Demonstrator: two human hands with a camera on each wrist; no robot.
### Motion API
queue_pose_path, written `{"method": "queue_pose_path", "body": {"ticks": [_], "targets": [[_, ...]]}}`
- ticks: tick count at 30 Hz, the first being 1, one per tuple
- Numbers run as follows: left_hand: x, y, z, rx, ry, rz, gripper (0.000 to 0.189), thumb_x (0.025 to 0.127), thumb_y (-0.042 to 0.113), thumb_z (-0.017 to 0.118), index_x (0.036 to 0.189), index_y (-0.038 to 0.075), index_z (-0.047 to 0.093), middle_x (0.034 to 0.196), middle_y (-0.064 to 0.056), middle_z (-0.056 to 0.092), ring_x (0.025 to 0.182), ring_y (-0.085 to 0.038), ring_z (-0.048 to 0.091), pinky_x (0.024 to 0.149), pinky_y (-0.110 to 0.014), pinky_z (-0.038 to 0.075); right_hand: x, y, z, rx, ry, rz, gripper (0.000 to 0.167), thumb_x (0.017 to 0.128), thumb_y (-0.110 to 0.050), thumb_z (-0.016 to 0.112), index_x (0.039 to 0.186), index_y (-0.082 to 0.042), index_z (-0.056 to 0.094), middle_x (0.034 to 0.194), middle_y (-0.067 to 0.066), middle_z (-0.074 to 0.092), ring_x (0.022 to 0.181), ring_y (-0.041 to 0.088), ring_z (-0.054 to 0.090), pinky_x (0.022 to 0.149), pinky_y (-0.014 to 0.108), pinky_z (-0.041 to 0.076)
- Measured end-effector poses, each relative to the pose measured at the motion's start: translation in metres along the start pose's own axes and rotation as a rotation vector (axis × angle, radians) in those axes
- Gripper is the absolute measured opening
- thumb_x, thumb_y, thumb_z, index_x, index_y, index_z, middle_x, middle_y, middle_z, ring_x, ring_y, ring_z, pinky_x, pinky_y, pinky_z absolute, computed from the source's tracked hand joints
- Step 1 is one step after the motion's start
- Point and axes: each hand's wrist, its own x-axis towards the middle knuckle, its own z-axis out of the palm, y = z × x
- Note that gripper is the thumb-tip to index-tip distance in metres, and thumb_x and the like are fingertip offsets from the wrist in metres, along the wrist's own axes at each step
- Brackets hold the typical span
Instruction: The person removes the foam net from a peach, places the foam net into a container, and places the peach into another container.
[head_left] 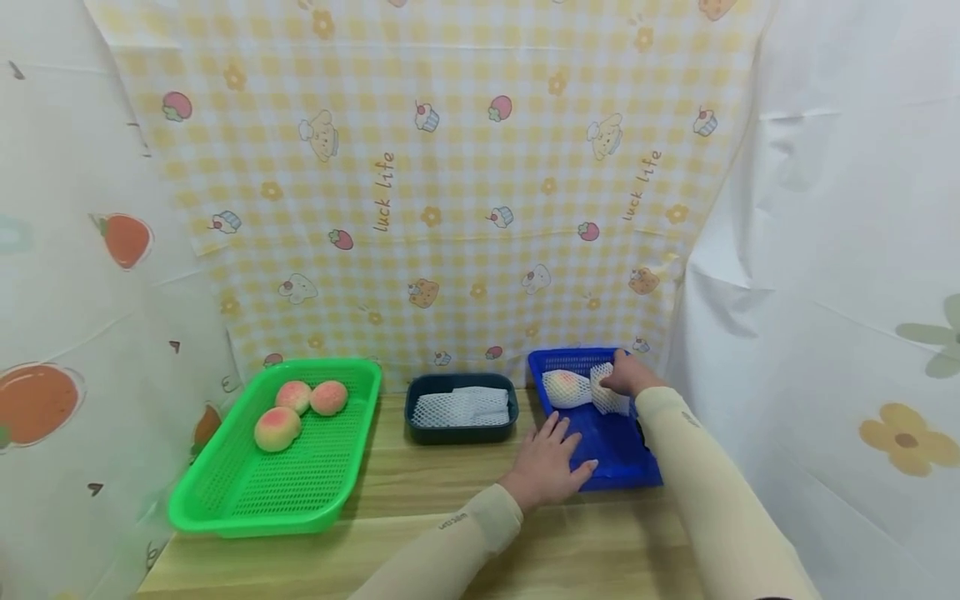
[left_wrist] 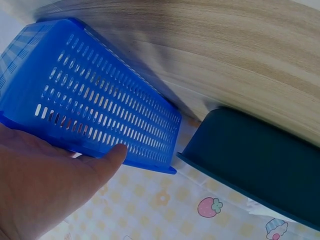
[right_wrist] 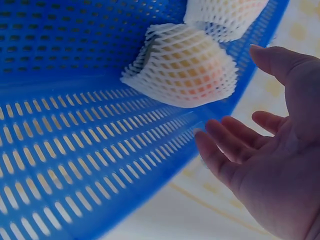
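Observation:
Inside the blue basket at the right lie two peaches in white foam nets, one netted peach on the left and another netted peach beside it. My left hand rests on the basket's near left rim with its fingers spread. At the far right rim, my right hand is close to the right-hand peach. From the right wrist, the fingers look relaxed with nothing between them, a small gap from the nearer netted peach.
A dark green tray holding flat white foam nets stands in the middle. To the left is a bright green basket with three bare peaches. Patterned cloth hangs behind the wooden table.

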Motion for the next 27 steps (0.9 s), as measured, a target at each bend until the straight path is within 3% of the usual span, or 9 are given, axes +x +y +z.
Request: {"method": "queue_pose_path", "body": {"ticks": [9,16,23,27], "targets": [[0.002,-0.002,0.006,-0.005,0.002,-0.002,0.076,0.111,0.075,0.030,0.163,0.027,0.057,0.176,-0.001,0.039,0.169,-0.025,0.021,0.126,-0.059,0.037,0.015,0.012,0.015,-0.012,0.006,0.057,0.088,0.102,-0.029,0.074,0.160,0.021,0.030,0.159,0.047,0.040,0.145,0.059,0.047,0.119,0.065,0.043],[0.003,-0.003,0.009,-0.001,0.007,0.014,0.074,0.112,0.073,0.030,0.161,0.026,0.059,0.175,-0.001,0.042,0.168,-0.026,0.023,0.124,-0.061,0.040,0.031,0.012,0.032,-0.013,-0.015,0.093,0.087,0.099,-0.023,0.077,0.164,0.015,0.032,0.164,0.050,0.027,0.150,0.064,0.037,0.121,0.071,0.037],[0.003,-0.003,0.006,-0.024,0.009,0.031,0.074,0.112,0.073,0.031,0.160,0.025,0.060,0.173,-0.002,0.045,0.167,-0.028,0.025,0.122,-0.064,0.041,0.033,0.016,0.043,-0.019,-0.003,0.052,0.086,0.092,-0.016,0.082,0.159,0.015,0.039,0.158,0.050,0.037,0.148,0.066,0.038,0.120,0.073,0.037],[0.005,-0.006,0.006,-0.030,0.019,0.029,0.073,0.112,0.072,0.032,0.159,0.024,0.061,0.172,-0.002,0.046,0.167,-0.028,0.025,0.121,-0.065,0.042,0.040,0.017,0.049,-0.003,0.015,0.051,0.092,0.092,-0.021,0.084,0.160,0.015,0.035,0.159,0.051,0.034,0.150,0.068,0.033,0.121,0.075,0.033]]}}
